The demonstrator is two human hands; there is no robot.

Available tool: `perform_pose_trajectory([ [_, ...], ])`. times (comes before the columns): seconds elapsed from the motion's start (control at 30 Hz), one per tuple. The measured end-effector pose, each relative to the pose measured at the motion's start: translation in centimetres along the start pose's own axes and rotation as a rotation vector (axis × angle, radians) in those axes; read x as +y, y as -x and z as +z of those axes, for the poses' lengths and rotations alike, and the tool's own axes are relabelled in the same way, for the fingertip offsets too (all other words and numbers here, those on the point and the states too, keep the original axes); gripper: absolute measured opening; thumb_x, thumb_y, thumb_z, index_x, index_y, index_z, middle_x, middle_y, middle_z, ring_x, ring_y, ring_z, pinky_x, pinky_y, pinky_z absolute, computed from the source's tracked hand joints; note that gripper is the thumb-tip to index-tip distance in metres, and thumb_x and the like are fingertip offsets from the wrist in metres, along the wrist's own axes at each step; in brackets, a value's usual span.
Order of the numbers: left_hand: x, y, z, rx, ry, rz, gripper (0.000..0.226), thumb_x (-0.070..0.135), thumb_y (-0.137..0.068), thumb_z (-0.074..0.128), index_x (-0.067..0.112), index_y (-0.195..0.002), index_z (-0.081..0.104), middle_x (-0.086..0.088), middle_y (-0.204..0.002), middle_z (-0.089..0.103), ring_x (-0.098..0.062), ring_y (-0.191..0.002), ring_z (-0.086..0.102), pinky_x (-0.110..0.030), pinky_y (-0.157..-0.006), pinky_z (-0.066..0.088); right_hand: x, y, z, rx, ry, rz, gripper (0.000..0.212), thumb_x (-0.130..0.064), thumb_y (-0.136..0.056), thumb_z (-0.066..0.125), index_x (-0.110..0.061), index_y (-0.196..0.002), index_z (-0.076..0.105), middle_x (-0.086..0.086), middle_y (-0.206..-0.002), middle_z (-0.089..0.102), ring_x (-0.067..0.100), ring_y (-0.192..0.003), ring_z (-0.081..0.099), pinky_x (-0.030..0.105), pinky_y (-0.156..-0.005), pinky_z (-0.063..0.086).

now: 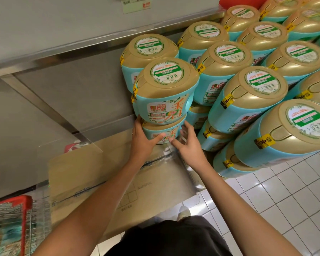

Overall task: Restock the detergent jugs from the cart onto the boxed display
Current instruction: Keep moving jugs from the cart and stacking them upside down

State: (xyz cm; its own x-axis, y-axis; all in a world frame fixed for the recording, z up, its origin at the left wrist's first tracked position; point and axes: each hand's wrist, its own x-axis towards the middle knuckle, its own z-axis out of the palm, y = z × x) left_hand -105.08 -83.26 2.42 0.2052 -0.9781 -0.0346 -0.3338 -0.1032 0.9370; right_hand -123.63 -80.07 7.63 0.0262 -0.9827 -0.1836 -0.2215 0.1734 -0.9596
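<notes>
Teal detergent jugs with gold lids are stacked in rows on the display. At its left end a top jug [166, 89] rests on a lower jug [163, 131]. My left hand [143, 139] wraps the lower jug's left side, thumb across its front. My right hand [187, 143] is at that jug's right side with fingers spread, touching or nearly touching it. Both jugs stand on the cardboard box [103, 174] that forms the display's base. A red wire cart [11, 224] with more teal product sits at the bottom left.
Several stacked jugs [251, 97] fill the display to the right, with one [288, 133] overhanging close to my right forearm. A grey metal shelf [67, 43] runs behind and to the left. White floor tiles [284, 200] lie at the right. Clear plastic film [181, 174] covers the box edge.
</notes>
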Motion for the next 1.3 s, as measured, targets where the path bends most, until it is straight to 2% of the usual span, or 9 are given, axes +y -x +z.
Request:
perform_pose_trajectory([
  [0.2,-0.4,0.1,-0.2,-0.055,0.043,-0.018,0.122,0.054,-0.059,0.096,0.038,-0.158,0.026,0.011,-0.157,0.049,-0.010,-0.143,0.050,-0.047,-0.114,0.049,1.2,0.0,0.4,0.004,0.006,0.069,0.081,-0.007,-0.099,0.071,-0.013,-0.165,0.025,0.007,-0.164,0.042,0.016,-0.150,0.043,-0.003,-0.092,0.040],
  [0.43,-1.7,1.1,-1.5,-0.090,0.029,-0.052,0.119,0.047,-0.068,0.096,0.041,-0.162,0.023,0.014,-0.165,0.038,0.015,-0.140,0.040,-0.017,-0.111,0.042,2.4,2.2,-0.7,0.040,0.135,0.118,0.073,-0.013,-0.098,0.073,-0.016,-0.160,0.036,0.003,-0.161,0.046,0.015,-0.141,0.052,0.022,-0.106,0.041],
  [0.5,-1.8,1.7,-2.0,-0.079,-0.023,-0.059,0.112,0.045,-0.074,0.093,0.038,-0.162,0.024,0.011,-0.167,0.035,0.021,-0.134,0.039,-0.011,-0.106,0.038,2.3,2.9,-1.0,0.038,0.144,0.109,0.070,-0.014,-0.098,0.074,-0.017,-0.158,0.039,0.004,-0.157,0.048,0.015,-0.136,0.055,0.023,-0.106,0.043],
  [0.7,-1.3,6.2,-3.3,0.055,-0.048,-0.139,0.078,0.041,-0.089,0.083,0.032,-0.154,0.041,0.006,-0.157,0.041,-0.006,-0.136,0.045,-0.033,-0.110,0.043,2.7,6.2,-2.4,-0.004,0.145,0.046,0.056,-0.011,-0.096,0.073,-0.021,-0.145,0.049,-0.003,-0.129,0.058,0.001,-0.111,0.062,0.009,-0.089,0.047],
  [0.87,-0.6,12.8,-3.7,0.095,0.075,-0.160,0.033,0.028,-0.099,0.073,0.024,-0.130,0.061,0.001,-0.135,0.062,-0.019,-0.119,0.062,-0.038,-0.100,0.052,3.6,10.2,-3.8,-0.079,0.050,0.014,0.043,0.003,-0.094,0.069,-0.019,-0.130,0.060,0.006,-0.116,0.064,0.018,-0.099,0.068,0.023,-0.093,0.052],
  [1.03,0.4,20.5,-3.0,0.073,0.048,-0.158,0.013,0.016,-0.103,0.067,0.024,-0.114,0.068,0.001,-0.111,0.073,-0.005,-0.096,0.065,-0.019,-0.085,0.047,4.9,14.3,-6.9,-0.201,0.010,-0.029,0.041,0.007,-0.096,0.064,-0.019,-0.128,0.063,0.005,-0.110,0.067,0.023,-0.093,0.068,0.035,-0.095,0.054],
  [1.1,0.8,24.0,-2.1,0.096,0.038,-0.182,0.012,0.018,-0.104,0.065,0.022,-0.115,0.069,0.002,-0.113,0.073,0.000,-0.095,0.065,-0.009,-0.080,0.045,5.6,16.0,-8.4,-0.242,-0.006,-0.033,0.040,0.008,-0.095,0.062,-0.017,-0.127,0.064,0.005,-0.108,0.067,0.031,-0.095,0.066,0.043,-0.097,0.055],
  [1.17,1.3,27.9,-1.0,0.120,0.019,-0.210,0.013,0.024,-0.105,0.063,0.024,-0.117,0.070,0.008,-0.114,0.071,0.008,-0.096,0.064,-0.003,-0.074,0.043,6.3,18.1,-9.9,-0.284,-0.027,-0.033,0.039,0.010,-0.096,0.060,-0.016,-0.124,0.065,0.005,-0.104,0.067,0.023,-0.091,0.063,0.045,-0.096,0.056],
  [1.3,2.6,35.5,1.0,0.215,0.033,-0.228,0.012,0.030,-0.103,0.066,0.027,-0.113,0.071,0.008,-0.113,0.070,0.007,-0.092,0.065,-0.011,-0.074,0.048,7.6,22.7,-12.6,-0.378,-0.070,-0.041,0.037,0.011,-0.096,0.060,-0.016,-0.120,0.067,0.002,-0.099,0.066,0.015,-0.089,0.059,0.042,-0.093,0.053],
])
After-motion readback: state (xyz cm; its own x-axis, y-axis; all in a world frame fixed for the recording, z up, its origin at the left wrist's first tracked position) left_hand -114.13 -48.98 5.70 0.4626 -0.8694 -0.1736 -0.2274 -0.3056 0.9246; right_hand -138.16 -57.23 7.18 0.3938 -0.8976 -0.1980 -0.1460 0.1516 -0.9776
